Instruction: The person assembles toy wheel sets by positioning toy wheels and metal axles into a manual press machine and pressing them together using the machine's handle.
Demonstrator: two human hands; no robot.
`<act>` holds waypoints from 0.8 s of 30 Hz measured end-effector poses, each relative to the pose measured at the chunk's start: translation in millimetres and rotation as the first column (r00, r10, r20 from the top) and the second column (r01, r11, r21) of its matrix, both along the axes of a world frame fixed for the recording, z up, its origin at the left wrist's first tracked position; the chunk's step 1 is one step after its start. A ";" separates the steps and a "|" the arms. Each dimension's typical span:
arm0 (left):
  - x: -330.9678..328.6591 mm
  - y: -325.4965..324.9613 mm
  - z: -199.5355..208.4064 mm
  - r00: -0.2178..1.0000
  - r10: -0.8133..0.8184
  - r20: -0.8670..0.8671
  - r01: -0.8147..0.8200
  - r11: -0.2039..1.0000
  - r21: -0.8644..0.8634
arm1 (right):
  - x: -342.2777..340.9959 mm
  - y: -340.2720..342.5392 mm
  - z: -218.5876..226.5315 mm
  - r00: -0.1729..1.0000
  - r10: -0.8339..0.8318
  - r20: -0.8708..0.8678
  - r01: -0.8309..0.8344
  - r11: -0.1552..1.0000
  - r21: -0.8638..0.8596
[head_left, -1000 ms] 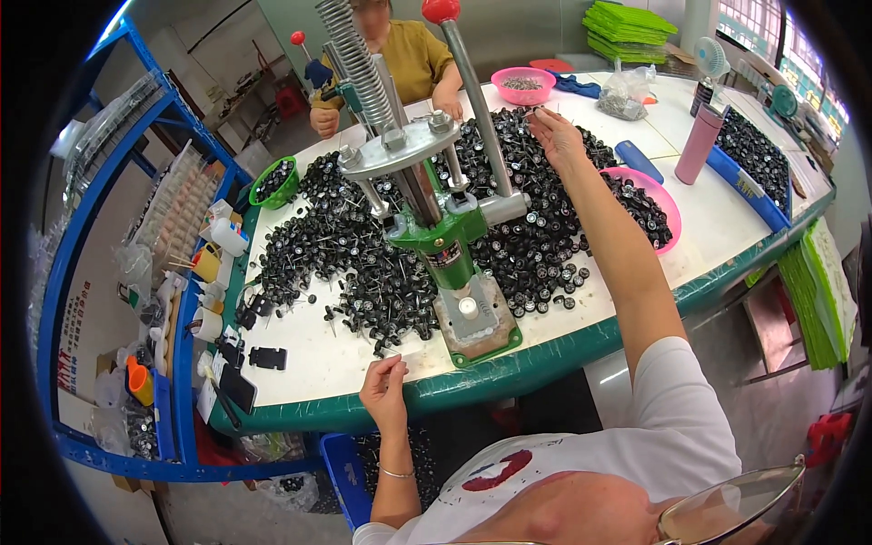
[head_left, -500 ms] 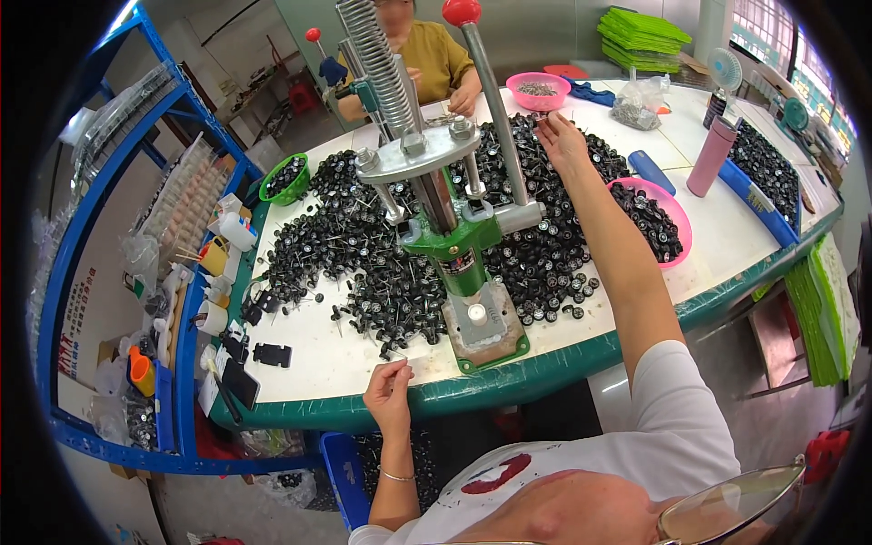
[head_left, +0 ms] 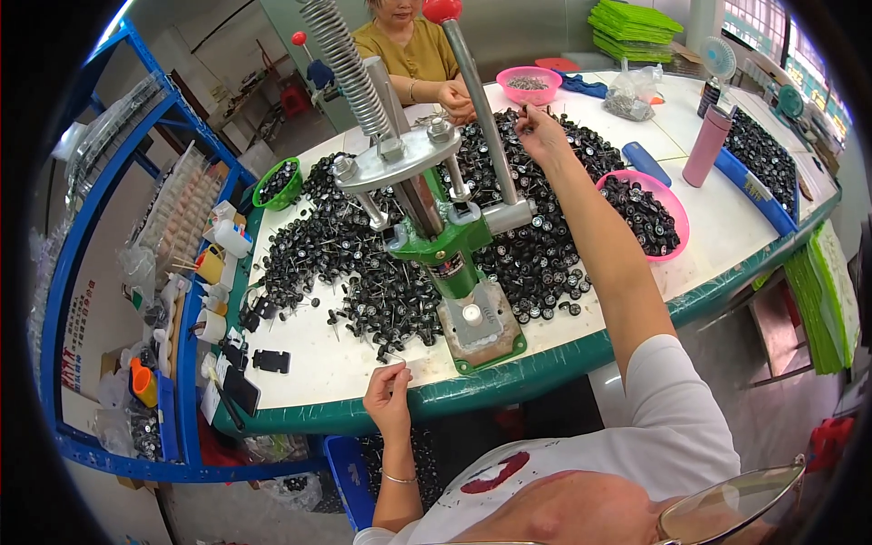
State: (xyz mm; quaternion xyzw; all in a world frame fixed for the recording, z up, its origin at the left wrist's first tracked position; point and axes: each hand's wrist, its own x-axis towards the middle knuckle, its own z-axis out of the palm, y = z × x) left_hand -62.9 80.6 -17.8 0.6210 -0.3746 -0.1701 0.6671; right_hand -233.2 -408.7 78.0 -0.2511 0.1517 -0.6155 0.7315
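Observation:
My right hand (head_left: 542,136) is stretched across to the far edge of the pile of black round parts with metal pins (head_left: 545,227). Its fingers are drawn together, with a small dark bit at the tips that I cannot make out. Near the table's front edge, my left hand (head_left: 389,392) has thumb and fingers pinched; anything in them is too small to name. A hand press (head_left: 447,250) with a green body, a big spring and a red-knobbed lever stands between my hands. A small white round piece (head_left: 471,314) sits on its base.
A pink bowl of black parts (head_left: 683,238) lies beside my right forearm. Farther off are a pink bowl of small metal pieces (head_left: 509,80), a pink bottle (head_left: 707,150) and a blue tray (head_left: 758,202). A blue rack (head_left: 188,400) stands left. A co-worker's hands (head_left: 457,102) are across the table.
My right hand has shifted slightly left and away from me, and its fingers have drawn together. My left hand stays pinched in place. The co-worker's hands have moved closer together.

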 end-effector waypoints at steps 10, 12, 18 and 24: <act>0.7 -1.5 -1.6 1.000 0.003 0.018 -0.003 1.000 0.015 | 1.8 -1.3 -5.4 0.988 0.102 -0.115 -0.108 0.993 -0.054; 0.7 1.0 -0.8 1.000 0.005 0.015 -0.005 1.000 0.012 | 6.9 4.8 -1.6 0.992 0.058 -0.111 -0.060 0.998 -0.016; -0.3 -1.1 -0.8 0.999 0.000 0.034 0.000 1.000 0.016 | -0.1 -3.1 -8.9 0.987 0.043 -0.156 -0.044 0.999 -0.007; -0.6 0.0 0.0 1.000 0.010 0.025 -0.010 1.000 0.030 | 0.4 -5.1 -10.8 0.980 0.053 -0.191 -0.047 0.998 0.038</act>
